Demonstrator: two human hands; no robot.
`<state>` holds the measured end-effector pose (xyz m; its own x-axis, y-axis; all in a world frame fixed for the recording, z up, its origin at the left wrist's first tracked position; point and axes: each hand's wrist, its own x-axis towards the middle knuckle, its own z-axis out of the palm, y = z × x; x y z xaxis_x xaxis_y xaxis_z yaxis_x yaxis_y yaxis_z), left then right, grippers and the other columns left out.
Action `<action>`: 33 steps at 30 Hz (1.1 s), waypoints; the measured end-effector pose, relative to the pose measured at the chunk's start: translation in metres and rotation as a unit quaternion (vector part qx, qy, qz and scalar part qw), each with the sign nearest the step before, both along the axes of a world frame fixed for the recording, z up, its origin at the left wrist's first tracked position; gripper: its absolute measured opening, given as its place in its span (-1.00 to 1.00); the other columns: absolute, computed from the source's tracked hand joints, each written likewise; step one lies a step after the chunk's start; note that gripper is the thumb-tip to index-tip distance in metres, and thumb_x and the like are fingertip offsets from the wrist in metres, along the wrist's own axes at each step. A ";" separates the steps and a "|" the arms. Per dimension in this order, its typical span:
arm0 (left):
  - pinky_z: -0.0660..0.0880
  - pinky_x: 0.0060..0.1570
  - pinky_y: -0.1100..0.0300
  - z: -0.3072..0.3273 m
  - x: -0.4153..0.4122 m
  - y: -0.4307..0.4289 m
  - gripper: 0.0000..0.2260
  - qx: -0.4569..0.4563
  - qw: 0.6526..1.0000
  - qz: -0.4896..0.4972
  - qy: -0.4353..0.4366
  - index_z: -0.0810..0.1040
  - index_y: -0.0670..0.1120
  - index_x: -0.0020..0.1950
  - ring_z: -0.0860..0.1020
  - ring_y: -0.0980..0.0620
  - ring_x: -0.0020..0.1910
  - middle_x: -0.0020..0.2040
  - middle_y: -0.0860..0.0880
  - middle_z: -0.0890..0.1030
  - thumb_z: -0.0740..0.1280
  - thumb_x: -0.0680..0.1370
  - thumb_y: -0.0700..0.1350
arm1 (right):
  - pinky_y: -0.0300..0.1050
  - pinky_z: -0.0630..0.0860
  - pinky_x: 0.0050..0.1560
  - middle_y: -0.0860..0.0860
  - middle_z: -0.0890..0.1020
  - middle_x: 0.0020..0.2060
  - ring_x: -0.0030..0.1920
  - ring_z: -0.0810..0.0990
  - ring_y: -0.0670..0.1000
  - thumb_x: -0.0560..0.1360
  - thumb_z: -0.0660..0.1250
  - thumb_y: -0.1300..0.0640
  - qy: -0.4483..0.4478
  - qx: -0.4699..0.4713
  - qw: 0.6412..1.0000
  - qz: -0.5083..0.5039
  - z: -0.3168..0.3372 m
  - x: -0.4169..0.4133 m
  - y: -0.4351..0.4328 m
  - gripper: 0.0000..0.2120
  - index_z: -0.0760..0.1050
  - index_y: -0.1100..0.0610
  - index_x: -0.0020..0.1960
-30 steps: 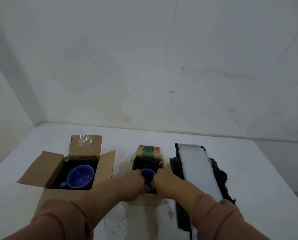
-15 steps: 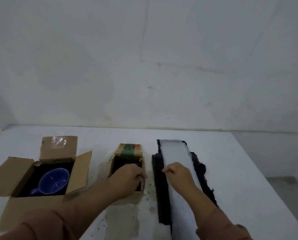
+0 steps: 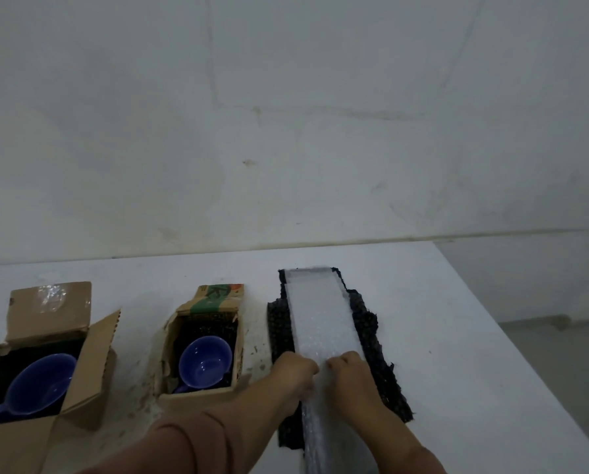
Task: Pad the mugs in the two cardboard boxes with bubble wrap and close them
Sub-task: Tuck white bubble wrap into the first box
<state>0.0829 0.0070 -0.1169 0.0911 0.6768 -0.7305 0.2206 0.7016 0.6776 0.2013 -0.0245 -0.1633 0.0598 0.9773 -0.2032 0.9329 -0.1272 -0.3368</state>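
While the mug point(image 3: 204, 366) sits bare in the open smaller box point(image 3: 217, 297), the left hand point(image 3: 296, 372) and right hand point(image 3: 349, 374) rest on the white bubble wrap point(image 3: 320, 316) just right of it, fingers curled and seemingly pinching it, though knuckles hide the grip. Padding looks barely begun; next, lift a length free and carry it to that mug.
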 end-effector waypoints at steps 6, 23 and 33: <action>0.44 -0.37 0.21 -0.004 0.007 0.005 -0.92 0.015 1.000 0.005 0.008 0.50 -0.16 -0.18 0.47 0.03 -0.33 -0.23 -0.10 0.52 0.30 0.50 -0.28 | -0.29 0.32 0.15 0.08 0.46 0.20 0.25 0.40 0.07 0.51 0.20 0.19 0.032 0.011 0.999 -0.015 -0.003 0.003 0.001 -0.66 0.47 0.12 0.27; 0.49 -0.11 0.16 0.061 -0.056 0.017 -0.86 0.182 0.970 -0.131 -0.097 0.60 -0.19 -0.02 0.59 -0.04 -0.11 -0.10 -0.08 0.65 0.32 0.49 -0.34 | -0.12 0.41 -0.26 0.06 0.52 -0.29 -0.29 0.50 0.02 0.49 0.26 0.35 0.663 0.016 0.701 -0.260 0.098 0.009 0.021 -0.79 0.37 0.10 -0.23; 0.48 -0.03 0.15 0.119 -0.106 0.017 -0.89 0.436 0.899 0.020 0.029 0.58 0.05 -0.28 0.53 -0.01 0.00 -0.01 -0.03 0.52 0.47 0.41 -0.08 | -0.39 0.42 -0.22 -0.06 0.48 -0.23 -0.21 0.49 -0.10 0.45 0.29 0.36 0.400 0.144 0.903 -0.058 0.182 -0.033 0.030 -0.58 0.46 -0.10 0.15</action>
<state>-0.0234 0.0235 0.0025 0.0319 0.9965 0.0769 0.2601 -0.0826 0.9620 0.1688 0.0055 0.0182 0.1122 0.9931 0.0340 0.3624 -0.0090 -0.9320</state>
